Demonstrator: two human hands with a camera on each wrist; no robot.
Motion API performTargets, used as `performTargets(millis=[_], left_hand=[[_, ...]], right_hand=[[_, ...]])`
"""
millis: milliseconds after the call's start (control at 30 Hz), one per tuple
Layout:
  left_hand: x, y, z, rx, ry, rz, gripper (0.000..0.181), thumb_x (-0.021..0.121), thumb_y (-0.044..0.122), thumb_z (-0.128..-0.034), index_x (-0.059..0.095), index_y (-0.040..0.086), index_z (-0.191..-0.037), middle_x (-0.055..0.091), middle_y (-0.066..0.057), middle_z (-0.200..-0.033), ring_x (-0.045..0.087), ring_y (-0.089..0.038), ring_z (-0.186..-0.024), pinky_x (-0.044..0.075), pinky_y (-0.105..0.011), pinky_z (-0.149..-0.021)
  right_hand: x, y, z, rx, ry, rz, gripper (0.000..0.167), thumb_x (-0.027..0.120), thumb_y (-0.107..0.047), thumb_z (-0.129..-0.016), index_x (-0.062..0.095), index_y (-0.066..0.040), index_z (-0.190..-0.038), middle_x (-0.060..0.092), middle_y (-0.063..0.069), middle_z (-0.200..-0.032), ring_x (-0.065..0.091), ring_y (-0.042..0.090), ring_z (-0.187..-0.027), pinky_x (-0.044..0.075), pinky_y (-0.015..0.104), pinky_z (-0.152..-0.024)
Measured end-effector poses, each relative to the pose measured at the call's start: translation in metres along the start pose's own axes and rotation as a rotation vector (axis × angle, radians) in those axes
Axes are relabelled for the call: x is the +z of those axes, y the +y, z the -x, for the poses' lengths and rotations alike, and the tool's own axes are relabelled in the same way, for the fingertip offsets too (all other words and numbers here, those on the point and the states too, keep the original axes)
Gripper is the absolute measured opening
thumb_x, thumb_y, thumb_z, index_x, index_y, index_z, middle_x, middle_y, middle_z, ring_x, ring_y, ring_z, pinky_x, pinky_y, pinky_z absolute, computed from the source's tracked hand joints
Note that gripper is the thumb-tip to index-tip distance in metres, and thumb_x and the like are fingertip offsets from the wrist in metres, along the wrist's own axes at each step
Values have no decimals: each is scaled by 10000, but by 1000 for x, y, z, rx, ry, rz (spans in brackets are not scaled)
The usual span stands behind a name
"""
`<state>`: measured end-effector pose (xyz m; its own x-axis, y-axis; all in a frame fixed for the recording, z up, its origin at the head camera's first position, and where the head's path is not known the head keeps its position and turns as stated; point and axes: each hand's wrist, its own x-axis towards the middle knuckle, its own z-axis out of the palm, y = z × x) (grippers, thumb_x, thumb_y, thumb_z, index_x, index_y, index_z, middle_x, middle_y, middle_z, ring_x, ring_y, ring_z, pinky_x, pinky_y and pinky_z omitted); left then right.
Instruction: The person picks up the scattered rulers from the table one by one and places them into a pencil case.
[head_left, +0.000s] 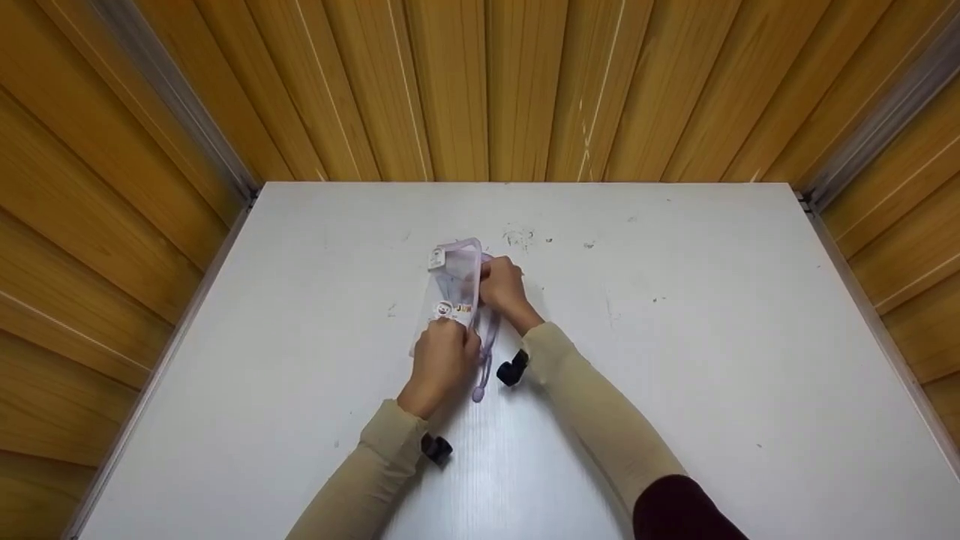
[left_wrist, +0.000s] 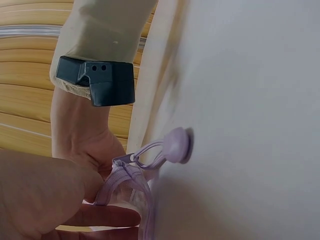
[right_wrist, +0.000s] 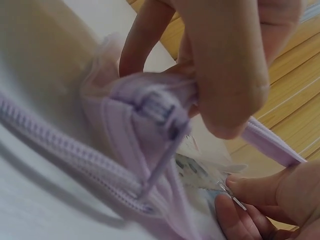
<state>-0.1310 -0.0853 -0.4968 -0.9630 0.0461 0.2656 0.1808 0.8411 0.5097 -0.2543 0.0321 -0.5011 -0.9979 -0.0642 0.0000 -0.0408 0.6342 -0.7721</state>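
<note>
A see-through zip pouch (head_left: 454, 279) with lilac edging and printed labels lies on the white table, its zip side spread apart. My left hand (head_left: 442, 360) grips the pouch by its near end, thumb over the lilac edge. At the opening, my right hand (head_left: 504, 289) has its fingers inside; in the right wrist view they pinch a thin metal piece (right_wrist: 238, 201). Beside that piece a pale patterned item (right_wrist: 192, 170) shows, too blurred to name. A lilac zip pull (left_wrist: 176, 145) with a round end dangles from the pouch's near corner.
The white table (head_left: 712, 337) carries small dark marks and scuffs. Wood-patterned walls (head_left: 480, 90) rise at its back and sides, with metal strips at the corners. A black camera (head_left: 513, 369) sits on the right wrist, another (head_left: 436, 448) on the left.
</note>
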Motion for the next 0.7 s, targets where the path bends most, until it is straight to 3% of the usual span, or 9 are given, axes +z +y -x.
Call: performTargets(millis=[467,600,700], left_hand=[[1,0,0,-19,-17,15,364,646,140,-890,521,162,-548,547,-34,-626,567,-254,-542,472,-473,-508],[2,0,0,9,8,13,397,648,126,-887,490,162,-524,522,-24,-594,535,-236,-512,462,-464,-486],[2,0,0,22,26,13,415,653,114,-881,469,157,-511,510,-23,-579,518,-227,-501,458,-462,-479]], right_hand=[[-2,5,0,-6,-17,-12,170,615,21,-842,783,2,-838,734,141,-847,617,282,-776,512,349,-688],[-5,5,0,7,-41,-10,95,721,-84,-857,792,-20,-858,735,119,-853,619,267,-792,518,350,-723],[-6,5,-1,4,-52,-15,131,787,-156,-843,804,-36,-892,743,109,-877,632,266,-822,530,354,-762]])
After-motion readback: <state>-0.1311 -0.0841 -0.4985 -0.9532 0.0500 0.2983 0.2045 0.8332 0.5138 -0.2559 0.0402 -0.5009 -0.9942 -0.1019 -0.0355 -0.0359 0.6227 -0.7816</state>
